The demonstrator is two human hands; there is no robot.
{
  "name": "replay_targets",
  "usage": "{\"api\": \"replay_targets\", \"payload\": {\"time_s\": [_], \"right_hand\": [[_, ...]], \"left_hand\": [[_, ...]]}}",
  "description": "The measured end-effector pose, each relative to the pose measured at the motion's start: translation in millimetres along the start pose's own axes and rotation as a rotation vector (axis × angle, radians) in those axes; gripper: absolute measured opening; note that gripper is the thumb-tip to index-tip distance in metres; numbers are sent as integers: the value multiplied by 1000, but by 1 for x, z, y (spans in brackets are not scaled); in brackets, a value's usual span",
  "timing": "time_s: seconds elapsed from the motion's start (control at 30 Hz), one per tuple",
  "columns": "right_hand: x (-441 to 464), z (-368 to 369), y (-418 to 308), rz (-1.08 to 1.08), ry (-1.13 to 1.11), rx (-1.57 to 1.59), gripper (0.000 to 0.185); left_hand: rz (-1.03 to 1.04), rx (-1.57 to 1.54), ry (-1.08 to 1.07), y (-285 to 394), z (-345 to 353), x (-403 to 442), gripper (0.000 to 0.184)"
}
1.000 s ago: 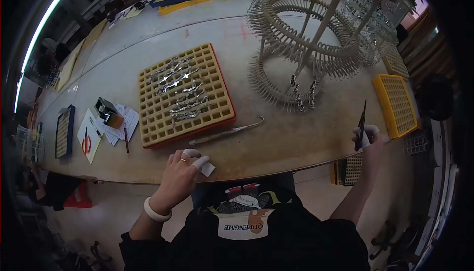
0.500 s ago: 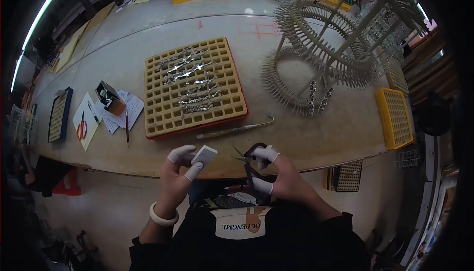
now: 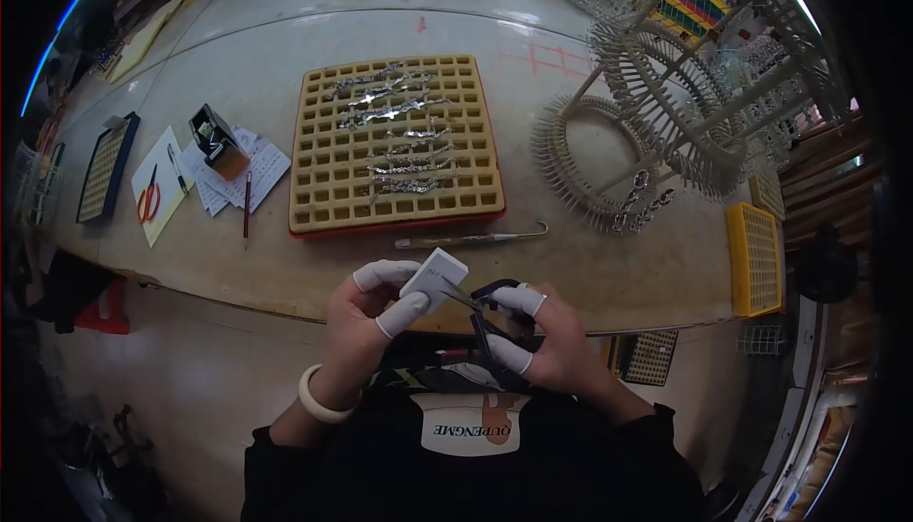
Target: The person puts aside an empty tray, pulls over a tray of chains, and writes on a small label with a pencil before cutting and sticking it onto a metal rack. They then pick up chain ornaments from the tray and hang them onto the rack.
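Observation:
My left hand (image 3: 380, 313), with white covers on its finger and thumb, pinches a small white block (image 3: 437, 270), perhaps a stack of tags, with faint marks on its face. Opposite it, my right hand (image 3: 547, 341) has its covered fingers around a pair of scissors (image 3: 482, 308) with dark handles. The blades point left and reach the block's right edge; whether they cut into it I cannot tell. Just beyond the hands a hooked tool (image 3: 447, 241) lies on the table. Behind that sits a beige compartment tray (image 3: 314, 201) bearing several silver chain bracelets (image 3: 418, 165).
Pronged beige racks (image 3: 609, 194) stand at the right, silver chains hanging from one. A yellow tray (image 3: 756, 261) is at the table's right edge. To the left lie orange-handled scissors (image 3: 148, 201), papers (image 3: 266, 165), a pencil (image 3: 247, 213), a dark box (image 3: 217, 142) and a blue-edged tray (image 3: 106, 168).
The white block and the scissors have come together, where a gap lay between them before. My left hand has moved right and up. The whole view has shifted slightly.

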State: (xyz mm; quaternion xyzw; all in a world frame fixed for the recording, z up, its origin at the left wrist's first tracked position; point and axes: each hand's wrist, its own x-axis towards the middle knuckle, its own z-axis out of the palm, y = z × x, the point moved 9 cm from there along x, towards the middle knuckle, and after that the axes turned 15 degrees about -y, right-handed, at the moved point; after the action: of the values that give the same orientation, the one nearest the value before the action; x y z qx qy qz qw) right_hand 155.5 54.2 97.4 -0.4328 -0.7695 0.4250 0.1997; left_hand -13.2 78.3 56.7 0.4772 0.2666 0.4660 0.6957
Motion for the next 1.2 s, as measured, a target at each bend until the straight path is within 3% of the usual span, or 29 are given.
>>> {"api": "replay_targets", "payload": {"time_s": [0.47, 0.67, 0.93, 1.2], "right_hand": [[1, 0, 8, 4, -75, 17, 39], [4, 5, 14, -3, -109, 142, 38], [2, 20, 29, 150, -226, 413, 40], [0, 21, 26, 131, -236, 442, 39]], "left_hand": [[-4, 60, -36, 1, 0, 1, 26], [-42, 84, -67, -1, 6, 2, 26], [-39, 112, -77, -1, 8, 1, 26], [-72, 109, -69, 0, 9, 1, 26]]}}
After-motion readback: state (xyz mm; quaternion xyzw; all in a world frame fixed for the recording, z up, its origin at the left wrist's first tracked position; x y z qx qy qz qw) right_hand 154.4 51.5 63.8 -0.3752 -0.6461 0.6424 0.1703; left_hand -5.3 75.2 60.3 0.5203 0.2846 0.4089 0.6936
